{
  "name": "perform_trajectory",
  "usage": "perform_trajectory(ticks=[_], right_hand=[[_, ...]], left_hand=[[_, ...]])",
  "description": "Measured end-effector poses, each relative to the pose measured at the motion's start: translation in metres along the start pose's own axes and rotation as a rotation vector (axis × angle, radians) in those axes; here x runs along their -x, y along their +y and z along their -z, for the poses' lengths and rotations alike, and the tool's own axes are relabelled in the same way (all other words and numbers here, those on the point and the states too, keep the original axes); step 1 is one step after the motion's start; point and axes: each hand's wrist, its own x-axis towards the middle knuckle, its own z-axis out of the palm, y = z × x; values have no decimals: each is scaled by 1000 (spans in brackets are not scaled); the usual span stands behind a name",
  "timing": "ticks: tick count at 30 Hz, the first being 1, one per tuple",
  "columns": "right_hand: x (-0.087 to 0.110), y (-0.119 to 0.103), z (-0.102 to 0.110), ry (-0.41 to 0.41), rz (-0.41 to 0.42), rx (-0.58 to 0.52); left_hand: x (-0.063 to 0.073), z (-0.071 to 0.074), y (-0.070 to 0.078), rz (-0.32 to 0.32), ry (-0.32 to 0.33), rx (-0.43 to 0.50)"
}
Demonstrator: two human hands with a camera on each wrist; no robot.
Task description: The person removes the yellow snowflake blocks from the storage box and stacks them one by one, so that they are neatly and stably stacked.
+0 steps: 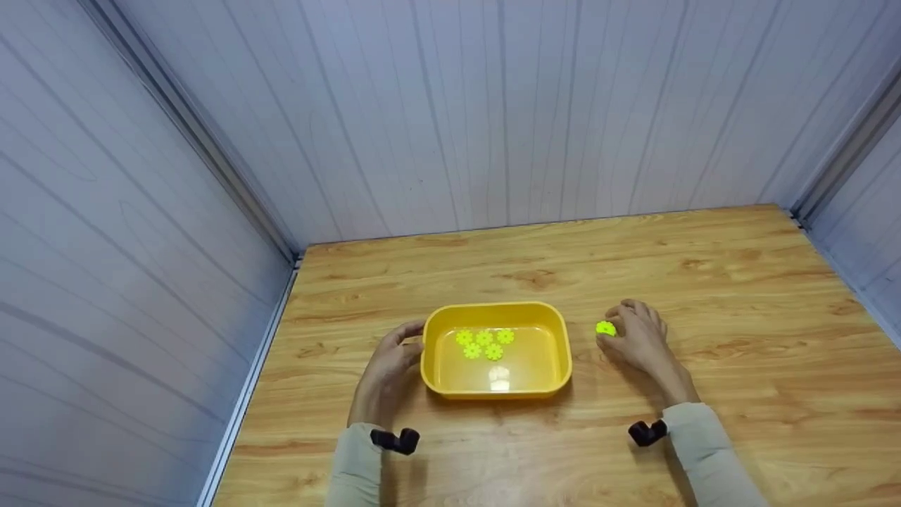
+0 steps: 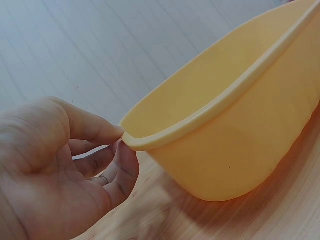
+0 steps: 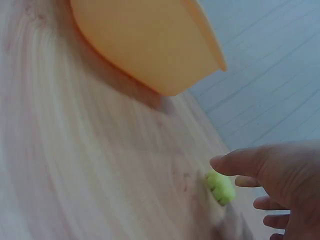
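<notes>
My left hand pinches the rim of a yellow plastic basin at its left side, thumb and fingertips meeting on the edge in the left wrist view. Several flat, flower-shaped yellow-green pieces lie together on the basin's floor, toward the back. To the right of the basin, my right hand hovers around one more flower-shaped piece, low over the table. In the right wrist view this piece looks thick with a notched edge. The thumb extends just above it, and the other fingers are spread beside it.
The wooden table carries the basin near its middle. Pale panelled walls close off the back and both sides. A small black device is strapped at the left wrist, another at the right.
</notes>
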Motion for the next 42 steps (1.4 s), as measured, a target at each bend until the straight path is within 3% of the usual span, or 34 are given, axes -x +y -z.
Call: perform_trajectory(ticks=[9,15,22,25,31,42], right_hand=[[-6,-28,13,73,69,-103],[-7,-48,10,115,136,-201],[-7,-74,2,119,202,-241],[-8,-84,-4,112,224,-235],[-8,-97,-18,87,267,-205],[-10,-113,-44,51,330,-140]], left_hand=[[4,0,4,4,-2,-18],[2,0,2,-6,1,-11],[0,2,3,-38,-10,-37],[0,2,2,-51,-17,-50],[-2,0,0,-17,-7,-2],[0,1,-2,-35,5,-5]])
